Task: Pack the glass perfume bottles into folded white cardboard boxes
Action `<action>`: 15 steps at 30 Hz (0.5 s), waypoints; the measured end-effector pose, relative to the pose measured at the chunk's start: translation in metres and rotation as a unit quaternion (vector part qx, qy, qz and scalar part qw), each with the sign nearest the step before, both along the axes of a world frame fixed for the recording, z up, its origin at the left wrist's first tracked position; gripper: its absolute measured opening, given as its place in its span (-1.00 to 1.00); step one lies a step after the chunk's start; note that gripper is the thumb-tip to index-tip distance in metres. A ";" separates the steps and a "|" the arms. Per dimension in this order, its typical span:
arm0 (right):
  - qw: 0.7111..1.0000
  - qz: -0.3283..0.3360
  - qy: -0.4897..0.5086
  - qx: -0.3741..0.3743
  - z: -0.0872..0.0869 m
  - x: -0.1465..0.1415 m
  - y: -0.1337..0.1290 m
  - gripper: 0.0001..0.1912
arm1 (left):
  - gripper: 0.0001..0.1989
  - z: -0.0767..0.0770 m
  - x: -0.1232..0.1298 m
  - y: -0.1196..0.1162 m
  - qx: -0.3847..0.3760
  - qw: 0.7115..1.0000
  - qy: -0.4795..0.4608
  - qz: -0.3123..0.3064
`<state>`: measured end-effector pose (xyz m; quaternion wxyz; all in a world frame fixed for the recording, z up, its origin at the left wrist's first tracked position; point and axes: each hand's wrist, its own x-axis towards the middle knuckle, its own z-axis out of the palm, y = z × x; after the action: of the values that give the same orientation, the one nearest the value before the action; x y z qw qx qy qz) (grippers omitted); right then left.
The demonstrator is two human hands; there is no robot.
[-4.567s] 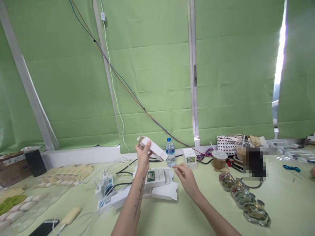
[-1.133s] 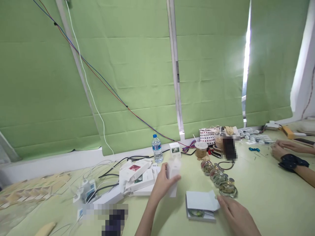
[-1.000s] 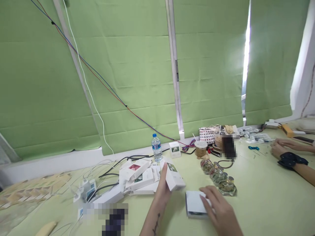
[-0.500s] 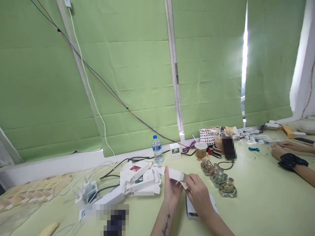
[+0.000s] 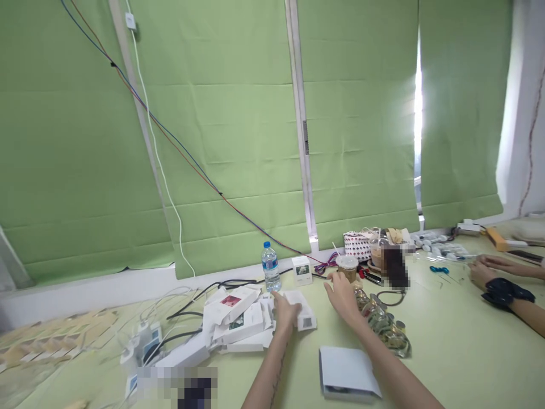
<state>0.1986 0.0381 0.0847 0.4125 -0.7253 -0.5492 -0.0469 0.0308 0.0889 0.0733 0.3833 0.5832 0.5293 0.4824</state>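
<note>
Right at the left hand (image 5: 286, 311) lay a white box (image 5: 306, 322)

The thumb met its left side — whether grasping or merely touching, I couldn't tell, as the hand partly covered it. The right hand (image 5: 344, 298) hung near the glass jars (image 5: 386, 335), fingers slack and parted, its forearm hiding some of them. Pixelation masked a dark object (image 5: 195, 393) below; another person's forearm (image 5: 526, 304) ran off the right edge.

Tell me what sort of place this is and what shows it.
Probably a shared indoor workroom: small white boxes lie piled on a large table, clear containers are lined up nearby, and a co-worker's hands are over at the right.
</note>
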 end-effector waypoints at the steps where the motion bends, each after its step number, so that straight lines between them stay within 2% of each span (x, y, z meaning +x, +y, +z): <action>1: 1.000 0.003 -0.025 -0.012 0.004 0.002 0.015 -0.84 | -0.19 0.000 0.000 -0.001 0.009 1.000 0.029 0.006; 3: 0.996 0.014 -0.073 -0.038 0.011 0.001 0.048 -0.77 | -0.21 0.000 0.002 -0.004 0.038 0.997 0.059 0.010; 8: 0.971 0.088 -0.206 -0.087 0.019 -0.017 0.120 -0.68 | -0.48 0.004 0.012 -0.005 0.092 0.987 0.116 -0.054; 11: 0.951 0.120 -0.266 -0.100 0.017 -0.022 0.142 -0.67 | -0.53 0.003 0.013 0.006 0.092 0.984 0.131 -0.073; 15: 0.932 0.153 -0.309 -0.113 0.015 -0.018 0.153 -0.67 | -0.55 -0.001 0.010 0.029 0.066 0.987 0.133 -0.068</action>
<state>0.1808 0.1911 0.0995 0.1397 -0.6242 -0.7553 -0.1423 0.0408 0.1177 0.0719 0.3021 0.7008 0.5021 0.4068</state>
